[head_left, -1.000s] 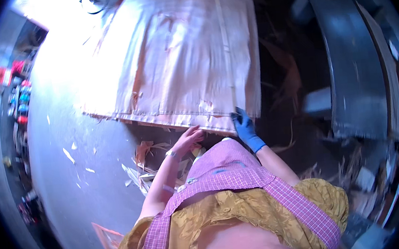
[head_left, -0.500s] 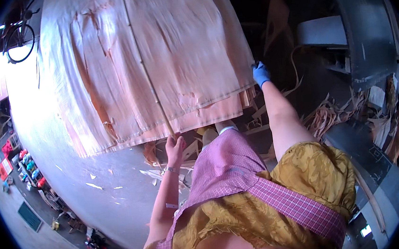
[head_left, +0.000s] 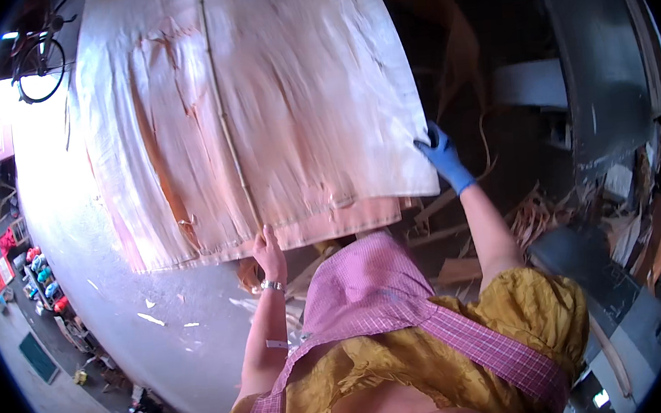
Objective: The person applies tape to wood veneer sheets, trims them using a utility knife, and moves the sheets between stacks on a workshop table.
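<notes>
A stack of pale pinkish wood veneer sheets [head_left: 298,107] spreads out before me, its near edge uneven, with a lower sheet showing beneath the top one. Across the top sheet lies a long thin bamboo stick [head_left: 225,121], running away from me. My bare left hand [head_left: 270,257] is closed round the stick's near end, just at the veneer's front edge. My right hand [head_left: 444,157], in a blue glove, pinches the top sheet's right edge close to its near corner. The sheet has long splits and a darker orange strip on its left part.
Torn veneer scraps [head_left: 532,216] are heaped on the floor to the right. Beyond them stands a dark metal panel [head_left: 608,56]. A bicycle [head_left: 41,70] is at the far left, and colourful items [head_left: 44,279] line the left wall. Small pale chips lie on the grey floor [head_left: 139,357].
My right hand has come nearer to me, and the top sheet's right corner has come with it. My left hand has shifted slightly left and nearer with the bamboo stick.
</notes>
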A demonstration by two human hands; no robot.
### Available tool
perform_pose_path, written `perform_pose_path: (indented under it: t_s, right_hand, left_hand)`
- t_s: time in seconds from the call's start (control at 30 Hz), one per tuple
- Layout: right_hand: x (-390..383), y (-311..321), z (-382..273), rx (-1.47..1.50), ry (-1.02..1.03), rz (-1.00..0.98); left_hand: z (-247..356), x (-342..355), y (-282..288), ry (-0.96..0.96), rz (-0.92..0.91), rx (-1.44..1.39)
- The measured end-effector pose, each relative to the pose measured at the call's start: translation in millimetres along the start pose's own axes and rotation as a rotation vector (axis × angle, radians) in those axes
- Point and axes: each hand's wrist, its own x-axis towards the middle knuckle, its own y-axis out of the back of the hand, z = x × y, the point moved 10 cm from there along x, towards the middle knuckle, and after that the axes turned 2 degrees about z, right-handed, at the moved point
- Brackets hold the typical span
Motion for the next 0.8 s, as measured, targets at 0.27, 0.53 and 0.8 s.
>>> perform_pose_path:
  t_s: [0.27, 0.53, 0.8]
  right_hand:
    - [-68.7, -137.5, -220.4, 0.248, 0.169, -0.178]
    - [-103.4, -348.3, -408.5, 0.271, 0.142, -0.607]
    - [-190.0, -410.9, -563.4, 0.642, 0.287, -0.655]
  left_hand:
    - [-60.6, 34.4, 5.1, -0.056, -0.136, 0.301]
    - [-123.3, 58.5, -27.5, -0.048, -0.632, 0.373]
    - [-195.1, 86.4, -25.6, 0.099, -0.324, -0.171]
